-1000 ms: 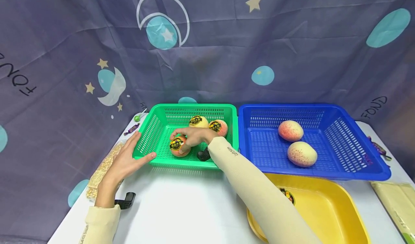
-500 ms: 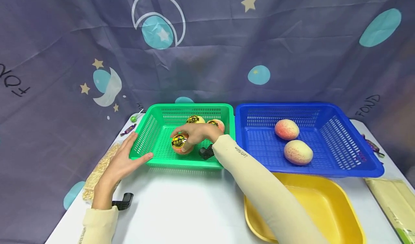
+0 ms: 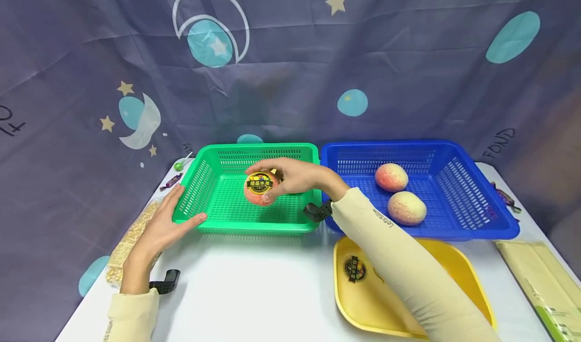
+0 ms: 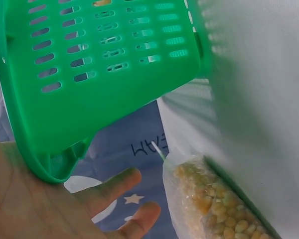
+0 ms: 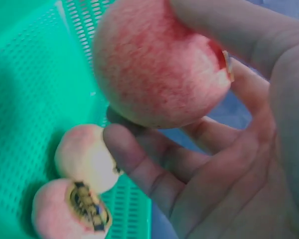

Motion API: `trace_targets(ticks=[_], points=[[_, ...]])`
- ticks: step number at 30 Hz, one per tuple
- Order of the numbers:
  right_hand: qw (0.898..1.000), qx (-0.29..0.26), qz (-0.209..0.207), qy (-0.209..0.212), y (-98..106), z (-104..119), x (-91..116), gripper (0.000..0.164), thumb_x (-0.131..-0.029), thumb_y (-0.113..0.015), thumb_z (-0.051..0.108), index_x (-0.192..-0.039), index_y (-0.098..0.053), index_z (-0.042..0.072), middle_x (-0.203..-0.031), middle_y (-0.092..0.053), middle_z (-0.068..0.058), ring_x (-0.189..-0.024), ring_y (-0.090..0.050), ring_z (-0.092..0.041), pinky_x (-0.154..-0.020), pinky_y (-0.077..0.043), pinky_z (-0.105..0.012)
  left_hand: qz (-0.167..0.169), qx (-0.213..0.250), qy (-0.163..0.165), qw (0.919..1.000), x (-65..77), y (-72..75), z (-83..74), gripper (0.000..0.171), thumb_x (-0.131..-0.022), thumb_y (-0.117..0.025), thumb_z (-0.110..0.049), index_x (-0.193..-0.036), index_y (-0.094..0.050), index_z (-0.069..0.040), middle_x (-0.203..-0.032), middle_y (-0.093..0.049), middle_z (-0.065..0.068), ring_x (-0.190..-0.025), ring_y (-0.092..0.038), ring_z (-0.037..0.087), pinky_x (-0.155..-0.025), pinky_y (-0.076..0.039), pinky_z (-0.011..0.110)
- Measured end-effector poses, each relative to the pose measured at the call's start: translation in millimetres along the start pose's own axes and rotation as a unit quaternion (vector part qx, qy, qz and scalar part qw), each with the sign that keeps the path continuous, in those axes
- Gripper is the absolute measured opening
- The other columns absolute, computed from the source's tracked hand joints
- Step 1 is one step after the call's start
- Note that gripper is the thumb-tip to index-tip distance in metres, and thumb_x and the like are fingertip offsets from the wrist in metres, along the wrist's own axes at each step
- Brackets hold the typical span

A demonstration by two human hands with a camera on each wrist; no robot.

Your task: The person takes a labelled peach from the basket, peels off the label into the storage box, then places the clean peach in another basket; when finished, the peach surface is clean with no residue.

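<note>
My right hand [image 3: 295, 176] grips a reddish peach [image 3: 260, 188] with a round black label, held above the green basket [image 3: 254, 226]. In the right wrist view, the thumb and fingers wrap the peach [image 5: 154, 64]. Below it in the basket sit a pale peach [image 5: 84, 157] and a pink peach [image 5: 55, 209] bearing a black label; the right hand mostly hides them in the head view. My left hand [image 3: 161, 228] is at the basket's left front corner, its fingers spread along the outside of the rim and nothing grasped.
A blue basket [image 3: 426, 233] on the right holds two peaches [image 3: 399, 190]. In front stands a yellow tub [image 3: 338, 291], showing a black label [image 3: 355, 269] and partly covered by the right sleeve. Left lie a bag of corn kernels [image 3: 131, 241], a wrapped candy [image 3: 171, 181] and a lollipop [image 3: 178, 166].
The right hand has lifted the labelled peach off the green basket's floor and moved right with it. The left hand keeps its place at the basket corner. The view has shifted slightly right.
</note>
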State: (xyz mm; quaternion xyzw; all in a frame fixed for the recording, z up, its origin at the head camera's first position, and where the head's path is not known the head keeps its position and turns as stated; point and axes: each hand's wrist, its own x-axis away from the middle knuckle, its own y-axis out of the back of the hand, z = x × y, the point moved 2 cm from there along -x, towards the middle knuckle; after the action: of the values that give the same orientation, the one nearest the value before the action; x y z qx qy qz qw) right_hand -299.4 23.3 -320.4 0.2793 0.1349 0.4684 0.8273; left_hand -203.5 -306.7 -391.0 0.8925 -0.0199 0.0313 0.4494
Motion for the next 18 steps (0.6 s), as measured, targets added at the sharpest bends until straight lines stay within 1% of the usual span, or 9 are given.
trace_targets(ticks=[2, 5, 8, 9, 11, 14, 16, 18], points=[[1.0, -0.005, -0.003, 0.012, -1, 0, 11, 0.066, -0.09, -0.077, 0.012, -0.15, -0.05, 0.018, -0.146, -0.053, -0.004, -0.115, -0.06, -0.02, -0.097, -0.053, -0.032, 0.0, 0.003, -0.002, 1.0, 1.0, 0.1, -0.4, 0.107, -0.09, -0.065, -0.066, -0.165, 0.001, -0.029, -0.174, 0.003, 0.005, -0.156, -0.007, 0.049, -0.107, -0.02, 0.082], [0.999, 0.0, -0.009, 0.04, -4, 2, 26, 0.066, -0.09, -0.077, 0.012, -0.15, -0.05, 0.016, -0.151, -0.051, -0.003, -0.102, -0.06, -0.019, -0.089, -0.053, -0.033, -0.008, 0.006, -0.007, 0.9999, 2.4, 0.0, 0.6, 0.106, -0.09, -0.066, -0.064, -0.165, 0.0, -0.029, -0.174, 0.002, 0.005, -0.156, -0.005, 0.049, -0.107, -0.019, 0.082], [0.998, 0.016, -0.025, 0.06, -9, 5, 42, 0.066, -0.09, -0.078, 0.015, -0.15, -0.051, 0.018, -0.147, -0.054, 0.0, -0.097, -0.053, -0.02, -0.08, -0.051, -0.033, -0.021, 0.006, -0.016, 0.9996, 3.4, -0.3, 1.2, 0.105, -0.091, -0.067, -0.062, -0.165, -0.002, -0.026, -0.174, 0.0, 0.007, -0.156, -0.004, 0.05, -0.108, -0.017, 0.083], [0.998, 0.018, -0.031, 0.06, -11, 6, 48, 0.066, -0.089, -0.079, 0.016, -0.15, -0.051, 0.02, -0.145, -0.054, 0.0, -0.097, -0.051, -0.02, -0.079, -0.051, -0.034, -0.025, 0.006, -0.019, 0.9995, 3.4, -0.6, 1.2, 0.105, -0.091, -0.067, -0.061, -0.165, -0.002, -0.025, -0.174, 0.0, 0.007, -0.156, -0.004, 0.05, -0.108, -0.017, 0.083], [0.997, 0.016, -0.039, 0.058, -15, 7, 60, 0.066, -0.089, -0.079, 0.017, -0.149, -0.052, 0.02, -0.142, -0.054, -0.001, -0.102, -0.051, -0.019, -0.08, -0.053, -0.034, -0.029, 0.003, -0.024, 0.9993, 3.1, -1.2, 0.8, 0.105, -0.091, -0.067, -0.06, -0.165, -0.003, -0.022, -0.174, -0.001, 0.009, -0.156, -0.005, 0.051, -0.108, -0.016, 0.083], [0.998, 0.013, -0.044, 0.053, -22, 8, 76, 0.065, -0.088, -0.08, 0.018, -0.148, -0.053, 0.02, -0.14, -0.057, 0.0, -0.103, -0.056, -0.017, -0.081, -0.057, -0.034, -0.036, -0.002, -0.031, 0.9989, 2.2, -2.2, -0.8, 0.104, -0.091, -0.067, -0.059, -0.166, -0.006, -0.019, -0.173, -0.003, 0.011, -0.155, -0.005, 0.052, -0.109, -0.014, 0.083], [0.998, 0.011, -0.041, 0.056, -26, 10, 85, 0.066, -0.088, -0.081, 0.02, -0.148, -0.053, 0.018, -0.139, -0.059, 0.0, -0.1, -0.059, -0.016, -0.08, -0.058, -0.032, -0.051, -0.004, -0.037, 0.998, 2.6, -2.8, -2.8, 0.103, -0.091, -0.069, -0.057, -0.165, -0.01, -0.017, -0.173, -0.006, 0.012, -0.155, -0.007, 0.053, -0.109, -0.011, 0.083], [0.997, 0.011, -0.038, 0.059, -30, 13, 93, 0.066, -0.088, -0.082, 0.021, -0.147, -0.053, 0.02, -0.139, -0.06, 0.004, -0.098, -0.059, -0.014, -0.079, -0.057, -0.031, -0.078, -0.003, -0.053, 0.9955, 4.0, -3.7, -6.7, 0.099, -0.09, -0.072, -0.053, -0.164, -0.018, -0.016, -0.172, -0.011, 0.012, -0.154, -0.008, 0.053, -0.109, -0.007, 0.084]])
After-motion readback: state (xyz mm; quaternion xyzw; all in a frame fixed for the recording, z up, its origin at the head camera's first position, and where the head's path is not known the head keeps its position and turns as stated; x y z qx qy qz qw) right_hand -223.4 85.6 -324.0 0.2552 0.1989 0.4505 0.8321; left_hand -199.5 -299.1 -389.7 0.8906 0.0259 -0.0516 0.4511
